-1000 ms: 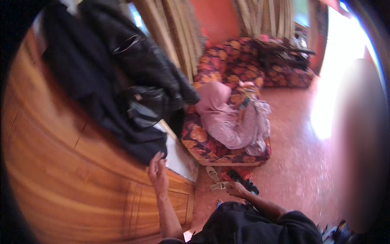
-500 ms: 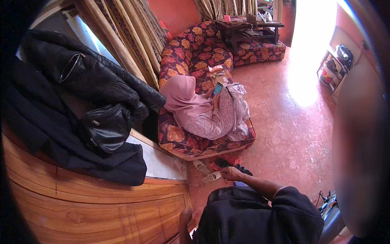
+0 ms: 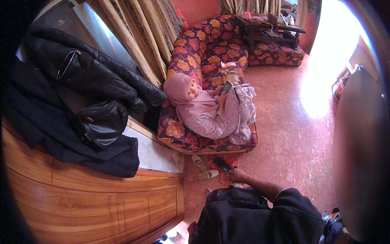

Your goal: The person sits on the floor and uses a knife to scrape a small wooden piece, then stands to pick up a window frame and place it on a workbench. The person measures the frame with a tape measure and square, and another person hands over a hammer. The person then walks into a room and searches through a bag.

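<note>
My right hand [image 3: 237, 175] reaches forward over the floor with its fingers curled closed. At its fingertips is a dark, long object [image 3: 221, 164] over a red shaggy mat [image 3: 233, 162]; whether I hold it or it lies beyond the hand is unclear. A pair of pale slippers [image 3: 208, 174] lies just left of the mat. Low at the lower edge, my left hand [image 3: 191, 228] hangs by my side, mostly cut off, its fingers not readable. My black top covers the lower middle.
A person [image 3: 203, 107] sits on a floral sofa [image 3: 174, 128], holding a phone [image 3: 228, 87]. A wooden door [image 3: 122, 203] stands at left, below hanging black jackets [image 3: 81, 77]. A dark table [image 3: 270, 30] is at the back. Bright light enters at the far right.
My view has shifted, and the sofa stands slightly farther right at the back. My left hand has dropped lower, almost out of view. The dark object now shows beside my right fingertips.
</note>
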`<move>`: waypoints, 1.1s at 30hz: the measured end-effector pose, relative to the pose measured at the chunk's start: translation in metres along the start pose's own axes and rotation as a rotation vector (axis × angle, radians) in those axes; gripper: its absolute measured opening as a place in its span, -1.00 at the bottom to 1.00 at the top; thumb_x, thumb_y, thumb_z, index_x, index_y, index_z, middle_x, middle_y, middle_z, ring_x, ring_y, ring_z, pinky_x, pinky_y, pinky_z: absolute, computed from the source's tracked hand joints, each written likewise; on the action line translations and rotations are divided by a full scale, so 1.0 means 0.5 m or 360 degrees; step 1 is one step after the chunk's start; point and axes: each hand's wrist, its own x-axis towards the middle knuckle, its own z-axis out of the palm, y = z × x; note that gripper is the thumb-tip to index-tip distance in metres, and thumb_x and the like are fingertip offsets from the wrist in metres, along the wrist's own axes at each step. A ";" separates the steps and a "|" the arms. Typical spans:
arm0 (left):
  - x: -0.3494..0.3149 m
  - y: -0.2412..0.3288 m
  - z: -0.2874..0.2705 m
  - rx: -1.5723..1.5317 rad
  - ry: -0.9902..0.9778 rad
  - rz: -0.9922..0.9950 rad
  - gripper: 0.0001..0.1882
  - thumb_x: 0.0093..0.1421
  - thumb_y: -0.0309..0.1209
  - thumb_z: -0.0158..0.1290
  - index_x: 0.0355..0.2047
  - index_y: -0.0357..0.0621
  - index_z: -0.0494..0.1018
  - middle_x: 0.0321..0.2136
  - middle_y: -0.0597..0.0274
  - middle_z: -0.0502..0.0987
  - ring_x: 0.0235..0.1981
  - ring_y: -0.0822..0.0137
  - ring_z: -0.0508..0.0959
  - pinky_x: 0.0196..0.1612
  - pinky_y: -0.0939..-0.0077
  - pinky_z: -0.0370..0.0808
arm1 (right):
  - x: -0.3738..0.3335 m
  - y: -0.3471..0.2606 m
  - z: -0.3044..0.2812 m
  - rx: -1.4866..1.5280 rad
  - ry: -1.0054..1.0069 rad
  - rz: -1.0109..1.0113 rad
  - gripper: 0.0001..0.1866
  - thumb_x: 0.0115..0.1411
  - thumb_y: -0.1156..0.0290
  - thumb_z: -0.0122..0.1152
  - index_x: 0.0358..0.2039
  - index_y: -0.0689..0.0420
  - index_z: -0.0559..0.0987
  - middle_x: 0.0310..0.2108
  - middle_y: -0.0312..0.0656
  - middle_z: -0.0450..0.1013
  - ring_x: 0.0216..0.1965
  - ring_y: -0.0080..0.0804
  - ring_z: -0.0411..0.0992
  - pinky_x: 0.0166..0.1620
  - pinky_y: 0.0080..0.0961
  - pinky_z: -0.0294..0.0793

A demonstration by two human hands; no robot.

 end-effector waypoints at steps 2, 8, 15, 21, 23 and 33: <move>0.000 0.034 -0.017 0.0007 0.0432 0.0411 -0.55 0.18 -0.18 0.13 0.00 -0.17 0.45 -0.19 0.09 0.64 -0.25 0.04 0.66 -0.27 0.12 0.58 | 0.008 0.006 -0.003 0.0017 -0.0031 -0.0094 -0.64 0.27 0.13 -0.02 -0.23 0.10 0.63 -0.26 0.08 0.58 -0.20 0.09 0.56 -0.13 -0.02 0.53; 0.067 0.170 -0.171 -0.1907 0.0526 -0.0737 -0.75 0.30 -0.26 0.11 -0.16 -0.17 0.51 -0.25 0.18 0.57 -0.32 0.27 0.58 -0.27 0.46 0.55 | 0.046 -0.045 -0.033 0.0062 -0.0156 -0.0170 -0.68 0.25 0.17 0.08 -0.16 0.09 0.65 -0.28 0.03 0.59 -0.21 -0.02 0.59 -0.12 -0.17 0.55; 0.228 0.324 -0.553 -0.2346 0.1005 -0.0143 -0.76 0.37 -0.32 0.06 -0.08 -0.22 0.52 -0.23 0.28 0.58 -0.26 0.51 0.55 -0.23 0.62 0.49 | 0.147 -0.311 -0.086 0.0111 -0.0173 -0.0713 -0.67 0.27 0.23 0.14 -0.02 0.06 0.62 -0.26 0.08 0.58 -0.16 -0.01 0.60 -0.16 -0.18 0.56; 0.294 0.410 -0.892 -0.1406 0.1559 0.0420 -0.69 0.36 -0.43 0.04 0.05 -0.34 0.46 -0.11 0.10 0.58 -0.10 0.30 0.56 -0.03 0.38 0.51 | 0.228 -0.692 -0.170 0.0053 0.0109 -0.1225 -0.68 0.27 0.33 0.15 -0.03 0.20 0.58 -0.21 0.14 0.56 -0.18 0.09 0.56 -0.17 -0.18 0.54; 0.306 0.432 -0.971 -0.1300 0.1649 0.0526 -0.68 0.32 -0.45 0.06 0.05 -0.32 0.47 -0.09 0.02 0.57 -0.09 0.24 0.57 -0.02 0.36 0.51 | 0.241 -0.808 -0.206 -0.0101 0.0287 -0.1443 -0.71 0.27 0.36 0.14 -0.04 0.19 0.59 -0.22 0.11 0.55 -0.19 0.07 0.54 -0.19 -0.20 0.53; 0.329 0.492 -1.220 -0.0458 0.2171 0.0793 -0.50 0.24 -0.39 0.13 0.17 -0.28 0.36 0.09 -0.15 0.46 0.11 -0.13 0.45 0.19 0.07 0.34 | 0.296 -1.130 -0.283 -0.0621 0.1397 -0.1963 -0.61 0.09 0.38 0.22 -0.02 0.03 0.59 -0.26 -0.23 0.48 -0.20 -0.22 0.46 -0.16 -0.24 0.46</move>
